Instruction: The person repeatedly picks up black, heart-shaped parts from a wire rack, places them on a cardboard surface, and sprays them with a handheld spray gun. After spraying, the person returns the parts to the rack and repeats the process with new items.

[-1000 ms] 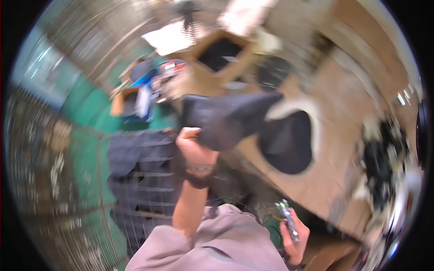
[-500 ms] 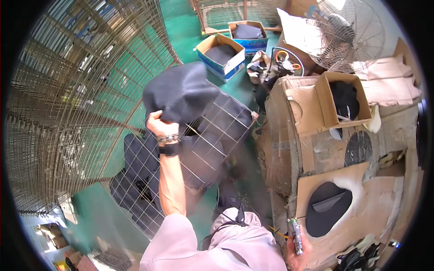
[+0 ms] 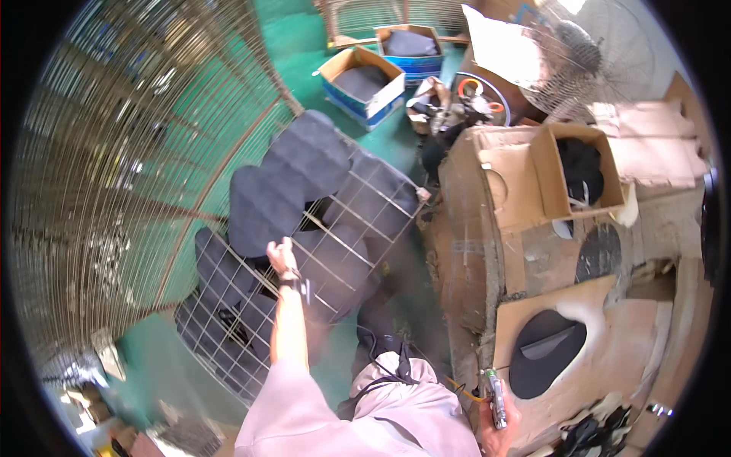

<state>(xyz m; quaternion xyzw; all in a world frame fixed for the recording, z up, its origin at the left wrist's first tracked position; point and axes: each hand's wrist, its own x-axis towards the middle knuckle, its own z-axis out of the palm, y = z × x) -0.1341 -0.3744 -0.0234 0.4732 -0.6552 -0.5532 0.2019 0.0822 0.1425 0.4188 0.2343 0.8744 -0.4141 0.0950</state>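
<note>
My left hand (image 3: 283, 257) reaches forward over a wire mesh rack (image 3: 352, 245). Its fingers look apart and empty, just at the near edge of a dark grey, rounded flat piece (image 3: 263, 209) lying on the mesh. More such pieces overlap on and show through the rack, one (image 3: 308, 152) beyond it. Low on the right, my right hand (image 3: 499, 426) is closed around a small metal spray gun (image 3: 496, 400) with an orange hose behind it. Beside that hand, a black rounded piece with a slot-like flap (image 3: 544, 354) lies on a cardboard sheet (image 3: 609, 301).
Tall stacked wire racks (image 3: 152, 152) fill the left side. Two blue-and-brown boxes (image 3: 373, 114) of dark pieces stand on the green floor ahead. To the right, a cardboard-covered bench (image 3: 472, 228) bears an open carton (image 3: 548, 175); a large fan (image 3: 579, 53) stands behind.
My left hand has let go of the dark piece, which was lifted and bent and now lies flat on the rack. The hand has drawn back a little. My right hand keeps the spray gun.
</note>
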